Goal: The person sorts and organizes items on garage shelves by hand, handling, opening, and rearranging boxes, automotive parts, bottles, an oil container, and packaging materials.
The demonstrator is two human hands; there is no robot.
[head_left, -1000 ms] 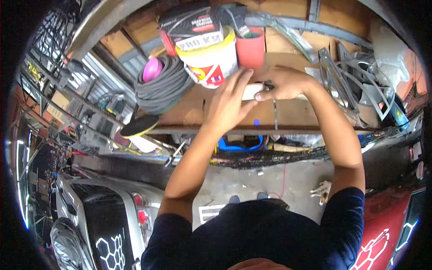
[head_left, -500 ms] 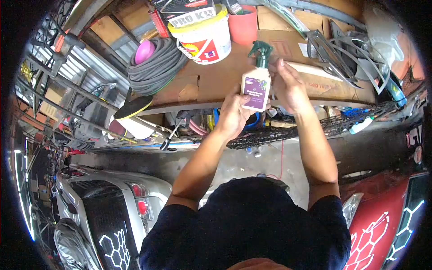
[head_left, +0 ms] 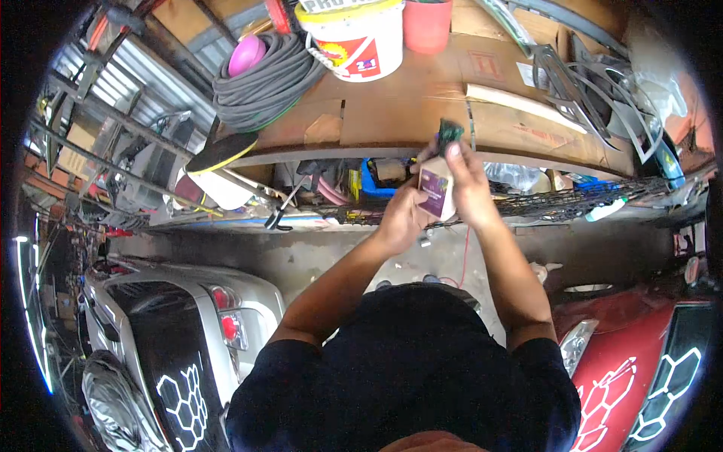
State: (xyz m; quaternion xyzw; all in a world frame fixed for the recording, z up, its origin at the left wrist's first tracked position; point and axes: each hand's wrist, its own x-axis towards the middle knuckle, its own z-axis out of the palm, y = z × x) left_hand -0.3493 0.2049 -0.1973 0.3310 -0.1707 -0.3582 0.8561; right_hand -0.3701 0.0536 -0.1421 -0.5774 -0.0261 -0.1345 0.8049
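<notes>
1. At the front edge of the cardboard-covered shelf point(head_left: 392, 124), a cream spray bottle point(head_left: 438, 181) was held up in both hands, its purple label point(head_left: 434, 197) facing the wearer and its dark green trigger head point(head_left: 449, 132) leaning a little to the right.
2. The left hand point(head_left: 403, 218) gripped the bottle low on its left side, thumb beside the label. Keeping that lower grip firm seemed the best way to steady the body while the other hand worked above.
3. The right hand point(head_left: 468, 181) was wrapped around the upper right side, thumb up at the base of the trigger head. Whether any finger pressed the trigger could not be told; light pressure there looked wise, since a squeeze might have sprayed liquid.
4. Beneath the shelf's front edge were a blue tray point(head_left: 367, 179) and black netting point(head_left: 535, 207), so a slip could have dropped the bottle among them. Holding it further over the shelf would have been safer.
5. Toward the back edge stood a white bucket point(head_left: 361, 49), with coiled hose point(head_left: 263, 87) near the left end, both well apart from the hands, leaving ample elbow room for tilting the bottle.
</notes>
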